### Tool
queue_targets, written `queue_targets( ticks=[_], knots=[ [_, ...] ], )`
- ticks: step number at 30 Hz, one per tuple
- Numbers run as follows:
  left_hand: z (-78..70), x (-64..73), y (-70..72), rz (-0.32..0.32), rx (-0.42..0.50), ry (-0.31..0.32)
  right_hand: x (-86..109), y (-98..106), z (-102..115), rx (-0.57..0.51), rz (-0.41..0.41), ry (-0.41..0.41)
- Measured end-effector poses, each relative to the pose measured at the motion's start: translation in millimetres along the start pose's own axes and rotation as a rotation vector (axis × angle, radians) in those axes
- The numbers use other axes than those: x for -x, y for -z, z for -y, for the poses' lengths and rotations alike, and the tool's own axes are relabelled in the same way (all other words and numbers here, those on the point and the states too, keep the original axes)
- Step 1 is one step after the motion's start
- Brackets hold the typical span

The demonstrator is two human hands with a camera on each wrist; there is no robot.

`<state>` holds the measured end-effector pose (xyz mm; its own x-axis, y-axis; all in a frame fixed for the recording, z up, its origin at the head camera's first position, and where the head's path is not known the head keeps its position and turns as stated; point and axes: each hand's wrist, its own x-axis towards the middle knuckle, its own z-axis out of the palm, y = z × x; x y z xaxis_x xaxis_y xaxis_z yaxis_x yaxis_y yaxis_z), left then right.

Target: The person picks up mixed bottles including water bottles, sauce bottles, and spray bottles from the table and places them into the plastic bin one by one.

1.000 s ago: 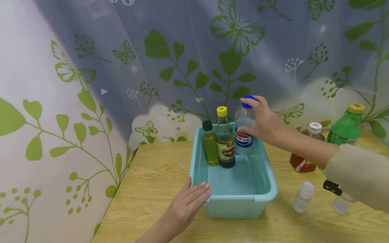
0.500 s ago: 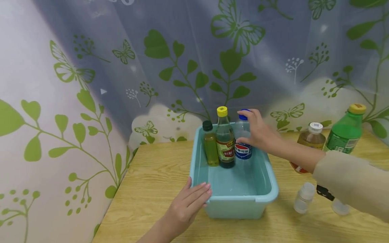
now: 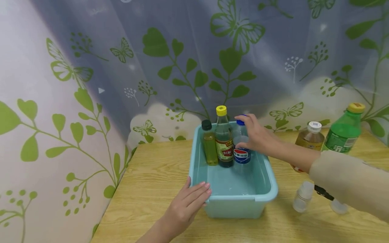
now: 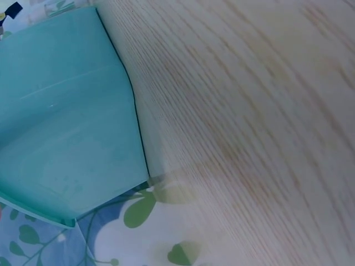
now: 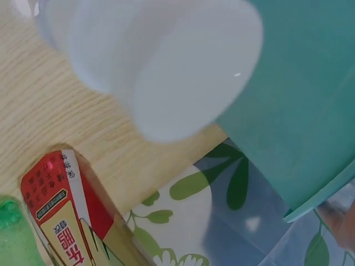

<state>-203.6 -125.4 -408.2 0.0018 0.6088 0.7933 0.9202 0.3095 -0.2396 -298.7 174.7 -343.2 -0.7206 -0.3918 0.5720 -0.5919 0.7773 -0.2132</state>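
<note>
A clear cola bottle with a blue cap and blue label (image 3: 242, 156) stands inside the light blue plastic basin (image 3: 232, 206), toward its back. My right hand (image 3: 256, 135) holds it near the top, thumb at one side and fingers by the cap. Left of it in the basin stand a dark sauce bottle with a yellow cap (image 3: 225, 148) and a smaller oil bottle with a dark cap (image 3: 210, 145). My left hand (image 3: 186, 204) rests with straight fingers on the basin's front left rim. The left wrist view shows the basin's outer wall (image 4: 72, 122).
Right of the basin stand a small white bottle (image 3: 303, 197), a brown drink bottle with a red label (image 5: 72, 221) and a green bottle with an orange cap (image 3: 343, 130). A clear container (image 3: 338, 206) is partly behind the right sleeve. A patterned curtain (image 3: 182, 67) hangs behind the table.
My right hand has lowered the cola bottle into the basin, beside the yellow-capped bottle, moving down and slightly left. My left hand has stayed on the rim.
</note>
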Motion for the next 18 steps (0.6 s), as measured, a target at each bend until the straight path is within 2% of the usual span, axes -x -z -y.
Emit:
queue_targets(
  ticks=[5,9,13,18],
  knots=[
    [0.4,0.1,-0.2,-0.003,-0.014,-0.008,-4.1,5,9,-0.005,0.112,-0.118],
    [1.2,-0.8,-0.6,-0.02,-0.031,-0.033,-7.1,10,17,0.02,0.148,-0.151],
    [1.0,-1.4,-1.3,-0.036,-0.033,-0.037,-8.8,14,22,0.041,0.14,-0.153],
    [0.3,-1.7,-2.2,-0.049,-0.016,-0.026,-9.8,21,25,0.066,0.08,-0.112]
  ],
)
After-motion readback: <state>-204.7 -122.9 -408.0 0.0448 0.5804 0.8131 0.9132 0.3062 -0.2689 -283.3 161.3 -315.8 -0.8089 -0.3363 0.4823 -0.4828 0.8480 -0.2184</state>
